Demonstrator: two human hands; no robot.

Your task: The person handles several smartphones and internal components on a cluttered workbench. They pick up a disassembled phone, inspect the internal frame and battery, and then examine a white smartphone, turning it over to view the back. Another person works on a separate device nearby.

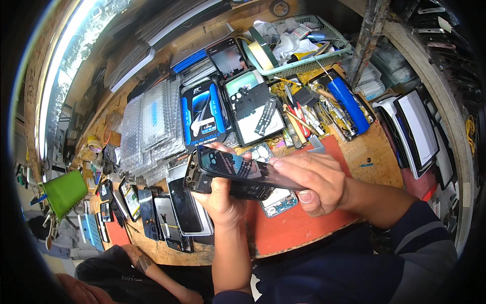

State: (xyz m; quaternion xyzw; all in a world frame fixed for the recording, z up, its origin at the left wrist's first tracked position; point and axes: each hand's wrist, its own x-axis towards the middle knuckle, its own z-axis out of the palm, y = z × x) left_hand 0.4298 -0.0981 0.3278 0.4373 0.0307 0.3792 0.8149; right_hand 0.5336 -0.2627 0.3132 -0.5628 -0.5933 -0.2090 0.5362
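Note:
My left hand point(223, 202) is closed around a smartphone body point(198, 178) whose inner parts show at its left end. Over that body lies a dark, glossy screen panel point(230, 164), tilted and apart from it at the left end. The fingers of my right hand point(314, 180) lie across the panel's right end, with the thumb below its near edge. Whether the panel and body still join at the right is hidden by that hand. Under them, on an orange mat point(291, 230), sits another opened phone frame point(279, 203) with its inside showing.
Several phones and screens point(185, 205) line the bench's left side. Behind them are bubble-wrap sleeves point(152, 126), a blue-black screen box point(202, 114) and a tray with dark parts point(255, 116). Tools point(304, 119) and a green basket point(309, 63) stand farther back. Another person's arm point(162, 278) rests lower left.

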